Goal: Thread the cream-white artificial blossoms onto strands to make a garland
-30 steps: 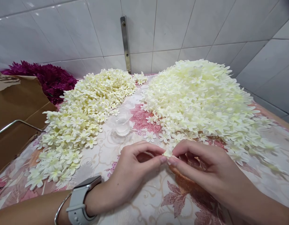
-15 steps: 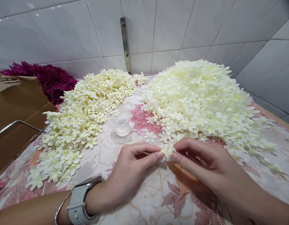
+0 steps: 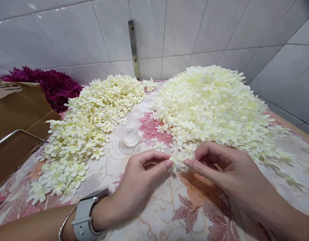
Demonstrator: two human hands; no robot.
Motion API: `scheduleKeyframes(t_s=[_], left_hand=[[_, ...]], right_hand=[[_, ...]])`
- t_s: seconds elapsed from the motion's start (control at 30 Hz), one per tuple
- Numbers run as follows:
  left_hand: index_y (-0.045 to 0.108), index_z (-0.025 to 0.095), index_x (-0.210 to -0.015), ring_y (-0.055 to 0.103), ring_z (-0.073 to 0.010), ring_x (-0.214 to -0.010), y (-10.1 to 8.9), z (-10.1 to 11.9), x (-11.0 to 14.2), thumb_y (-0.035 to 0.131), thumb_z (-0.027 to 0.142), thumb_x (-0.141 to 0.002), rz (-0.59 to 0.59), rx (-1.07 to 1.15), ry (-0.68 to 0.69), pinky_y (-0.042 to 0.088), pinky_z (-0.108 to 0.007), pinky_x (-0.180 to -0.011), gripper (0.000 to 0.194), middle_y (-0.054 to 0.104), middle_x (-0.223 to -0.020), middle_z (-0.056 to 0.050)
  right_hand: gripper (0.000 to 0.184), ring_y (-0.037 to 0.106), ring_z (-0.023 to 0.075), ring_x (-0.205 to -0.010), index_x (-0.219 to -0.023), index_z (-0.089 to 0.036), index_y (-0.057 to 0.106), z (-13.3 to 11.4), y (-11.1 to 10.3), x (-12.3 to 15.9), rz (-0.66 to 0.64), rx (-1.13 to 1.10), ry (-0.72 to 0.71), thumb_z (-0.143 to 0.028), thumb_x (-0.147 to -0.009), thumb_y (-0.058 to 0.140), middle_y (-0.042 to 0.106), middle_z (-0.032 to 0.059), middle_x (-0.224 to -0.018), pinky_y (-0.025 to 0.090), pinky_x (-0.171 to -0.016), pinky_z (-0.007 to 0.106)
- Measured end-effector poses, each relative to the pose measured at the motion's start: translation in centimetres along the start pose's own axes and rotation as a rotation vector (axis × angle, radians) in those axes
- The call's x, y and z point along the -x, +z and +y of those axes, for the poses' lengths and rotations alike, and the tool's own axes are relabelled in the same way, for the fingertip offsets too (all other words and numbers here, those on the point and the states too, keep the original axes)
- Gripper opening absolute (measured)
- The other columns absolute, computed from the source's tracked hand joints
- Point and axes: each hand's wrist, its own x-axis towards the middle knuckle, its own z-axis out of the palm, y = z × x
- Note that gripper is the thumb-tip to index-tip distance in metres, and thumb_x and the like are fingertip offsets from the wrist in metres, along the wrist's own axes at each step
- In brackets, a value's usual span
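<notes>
Both hands meet over the flowered tablecloth [image 3: 149, 217] near the front. My left hand [image 3: 138, 182], with a grey watch on its wrist, pinches one side of a small cream fabric flower [image 3: 179, 160]. My right hand [image 3: 223, 172] pinches the flower's other side with thumb and forefinger. The flower is spread out between the fingertips. A tall heap of the same cream flowers [image 3: 214, 103] rises just behind my right hand. A flatter spread of cream flowers [image 3: 89, 127] lies to the left.
A small clear plastic cup [image 3: 129, 132] sits between the two piles. Dark purple flowers [image 3: 49, 83] lie at the back left beside a brown cardboard box [image 3: 16, 113] with a metal bar across it. White tiled walls close the back and right.
The flower has opened out wider between my fingertips. My right hand has lifted slightly and drawn a little to the right. My left hand has barely moved.
</notes>
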Motion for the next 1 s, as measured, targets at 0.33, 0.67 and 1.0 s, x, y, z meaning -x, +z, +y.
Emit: scheduleKeyframes(t_s=[0.33,0.67,1.0], left_hand=[[0.063,0.017,-0.078,0.058,-0.0094,-0.068,0.18,-0.21,-0.06,0.069,0.025,-0.072,0.118,0.164,0.057,0.046,-0.016,-0.057,0.012,0.061,-0.076,0.001],[0.063,0.017,-0.076,0.057,-0.0078,-0.066,0.10,-0.23,0.14,0.068,0.021,-0.073,0.089,0.162,0.057,0.046,-0.014,-0.056,0.007,0.061,-0.074,0.002],[0.070,0.018,-0.070,0.056,-0.0066,-0.064,-0.03,-0.25,0.07,0.071,0.017,-0.069,-0.006,0.079,0.049,0.043,-0.013,-0.057,0.002,0.066,-0.068,0.003]], right_hand=[[0.011,0.051,0.0124,-0.056,-0.077,-0.023,0.052,0.63,-0.30,-0.30,0.179,0.117,-0.028,-0.032,-0.081,0.056,0.055,-0.0021,-0.067,0.039,-0.052,0.025],[0.022,0.049,0.0117,-0.054,-0.069,-0.022,0.055,0.46,-0.48,-0.59,0.100,0.063,-0.020,-0.040,-0.081,0.058,0.055,-0.0020,-0.061,0.037,-0.049,0.023],[0.009,0.057,0.0155,-0.075,-0.090,-0.022,0.056,0.18,0.16,0.19,0.093,0.223,-0.434,-0.027,-0.082,0.057,0.060,0.0020,-0.082,0.045,-0.062,0.027]])
